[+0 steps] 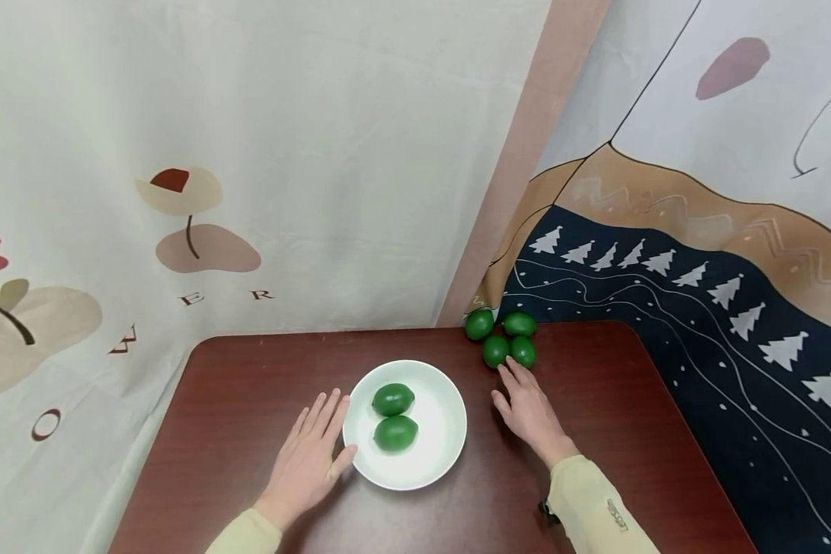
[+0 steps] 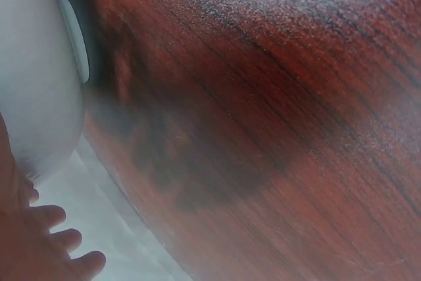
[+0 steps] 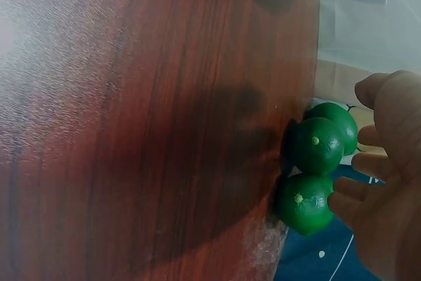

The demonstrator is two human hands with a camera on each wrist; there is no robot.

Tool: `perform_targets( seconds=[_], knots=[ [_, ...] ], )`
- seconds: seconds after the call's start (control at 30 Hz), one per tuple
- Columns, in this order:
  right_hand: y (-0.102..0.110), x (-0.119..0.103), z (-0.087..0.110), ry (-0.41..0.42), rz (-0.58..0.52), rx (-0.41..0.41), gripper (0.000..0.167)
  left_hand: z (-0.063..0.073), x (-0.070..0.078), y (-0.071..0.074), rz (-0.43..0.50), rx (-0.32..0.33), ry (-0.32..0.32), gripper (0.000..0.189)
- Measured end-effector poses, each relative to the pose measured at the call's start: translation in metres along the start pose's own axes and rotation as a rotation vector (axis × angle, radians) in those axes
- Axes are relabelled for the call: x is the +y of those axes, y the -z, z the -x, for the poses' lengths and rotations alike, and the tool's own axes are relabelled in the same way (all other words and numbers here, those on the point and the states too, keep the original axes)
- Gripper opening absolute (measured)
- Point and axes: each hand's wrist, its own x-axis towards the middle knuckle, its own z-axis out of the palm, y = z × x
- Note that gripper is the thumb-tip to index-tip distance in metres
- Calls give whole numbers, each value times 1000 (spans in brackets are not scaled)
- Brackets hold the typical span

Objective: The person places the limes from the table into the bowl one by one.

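A white bowl [image 1: 443, 462] stands on the table with two green limes [image 1: 395, 434] in it. My left hand [image 1: 306, 454] lies along the bowl's left side, fingers straight and thumb at the rim. In the left wrist view those fingers [image 2: 79, 264] show beside the bowl's outer wall [image 2: 39, 64]. Several more limes [image 1: 495, 352] sit clustered at the back edge of the table. Extended over the nearest of them, my right hand [image 1: 532, 412] has its fingertips right at their front side. Loosely bent right-hand fingers [image 3: 371, 162] appear close to the limes [image 3: 317, 146] in the right wrist view.
The dark red wooden table [image 1: 249, 400] has rounded back corners. Behind it hangs a pale printed curtain [image 1: 332, 192]. A navy cloth with white trees [image 1: 665, 346] hangs along the right side. The clustered limes lie close to the table's back edge.
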Motion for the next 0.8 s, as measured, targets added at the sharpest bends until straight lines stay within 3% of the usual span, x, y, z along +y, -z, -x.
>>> perform_targets(
  seconds=[0.8],
  knots=[
    [-1, 3, -26, -24, 70, -58, 57, 1, 0, -1, -14, 27, -17, 76]
  ],
)
